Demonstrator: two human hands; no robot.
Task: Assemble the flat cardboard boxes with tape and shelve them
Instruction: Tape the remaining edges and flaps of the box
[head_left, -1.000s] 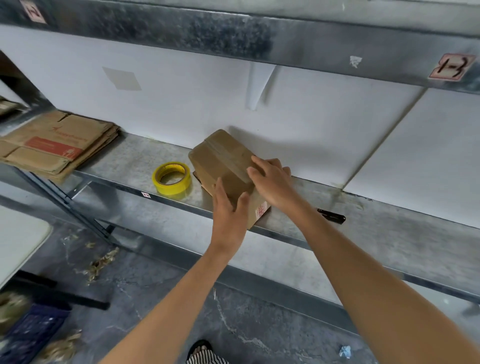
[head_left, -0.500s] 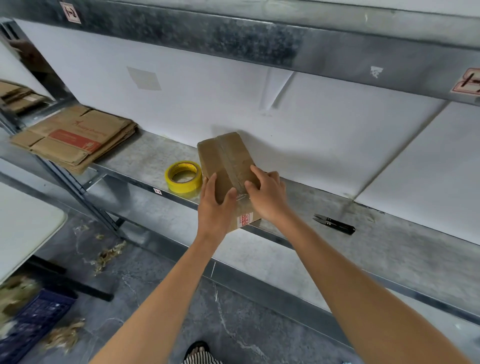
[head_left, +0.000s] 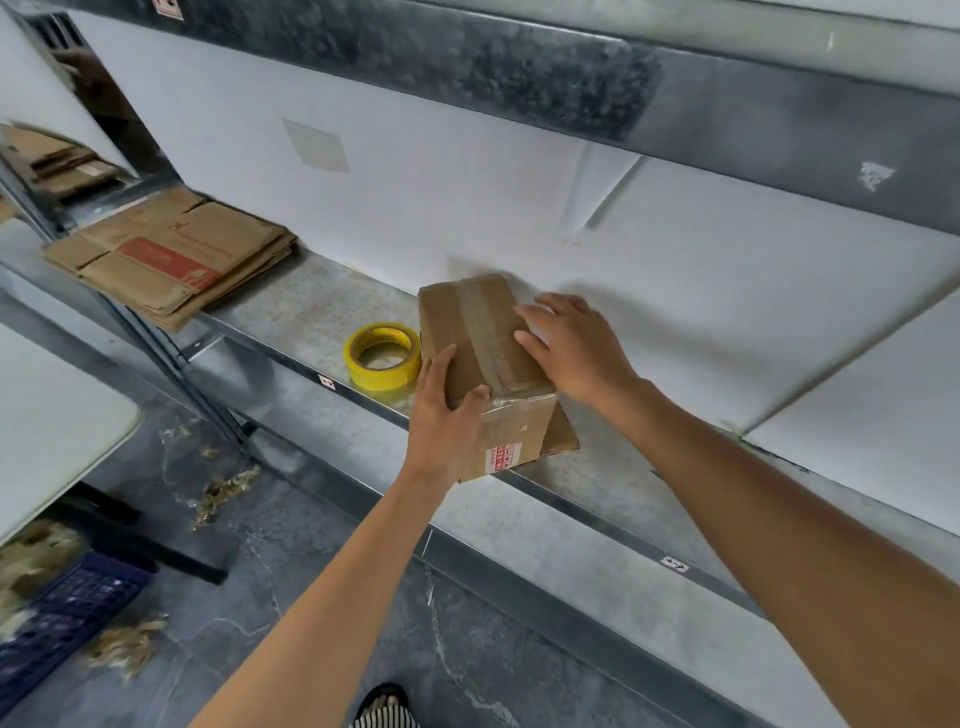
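One taped box (head_left: 485, 364) at frame centre is gripped by the left hand (head_left: 445, 421); the right hand (head_left: 574, 353) rests flat, fingers spread. Flat boxes (head_left: 171, 254), upper left, remain unassembled.

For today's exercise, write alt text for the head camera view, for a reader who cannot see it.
A person's left hand and right hand press on a taped cardboard box at the front edge of a metal shelf. A yellow tape roll sits just left of the box, and flat cardboard boxes are stacked farther left.

The scene is viewed from one head-worn camera, aimed forward and down. A metal shelf (head_left: 311, 312) is seen from close by.
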